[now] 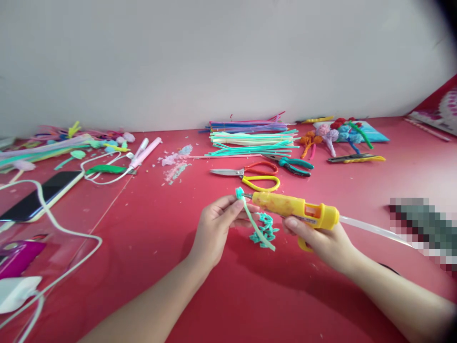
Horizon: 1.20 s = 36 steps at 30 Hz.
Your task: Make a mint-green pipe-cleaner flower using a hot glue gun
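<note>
My left hand (219, 221) pinches a pipe cleaner flower (239, 193) with a turquoise head and a pale green stem (254, 224) that slants down to the right. My right hand (317, 238) is wrapped round a yellow glue gun (285, 204), its metal tip pointing left at the turquoise head. The tip looks to be touching the head or very near it. A clear glue stick (374, 229) trails from the gun's back end. Below the stem lies a small heap of turquoise pipe cleaner pieces (264, 231), partly behind the stem.
Scissors (246, 174) and teal pliers (294, 166) lie beyond my hands, before bundled pipe cleaners (252, 138). Finished pipe cleaner flowers (328, 136) and a yellow cutter (357, 158) sit at right. Leftward are a pink hair-iron-like tool (145, 153), a phone (41, 195) and white cables (91, 238).
</note>
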Each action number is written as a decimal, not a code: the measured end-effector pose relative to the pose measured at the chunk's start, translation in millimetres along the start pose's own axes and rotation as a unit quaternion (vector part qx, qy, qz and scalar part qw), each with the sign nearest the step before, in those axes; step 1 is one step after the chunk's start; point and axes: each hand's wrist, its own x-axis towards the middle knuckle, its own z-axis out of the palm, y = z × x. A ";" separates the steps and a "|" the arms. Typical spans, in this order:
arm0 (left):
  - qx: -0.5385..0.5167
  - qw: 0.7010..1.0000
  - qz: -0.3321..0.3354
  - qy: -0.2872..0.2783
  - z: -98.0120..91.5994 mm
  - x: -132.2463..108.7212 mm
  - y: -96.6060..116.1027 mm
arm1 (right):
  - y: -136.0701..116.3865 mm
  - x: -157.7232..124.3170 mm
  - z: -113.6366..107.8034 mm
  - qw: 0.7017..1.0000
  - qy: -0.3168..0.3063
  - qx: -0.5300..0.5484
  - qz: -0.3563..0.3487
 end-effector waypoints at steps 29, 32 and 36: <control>0.007 1.000 -0.002 -0.008 0.7 -1.6 1.1 | -2.2 -0.2 2.2 1.000 0.004 0.017 0.009; 0.007 1.000 0.004 -0.012 0.9 -1.6 0.8 | -2.2 -0.2 2.0 1.000 0.002 0.020 0.010; 0.005 1.000 0.007 -0.013 0.4 -1.2 -0.3 | -1.5 -0.9 1.8 1.000 0.002 0.023 0.011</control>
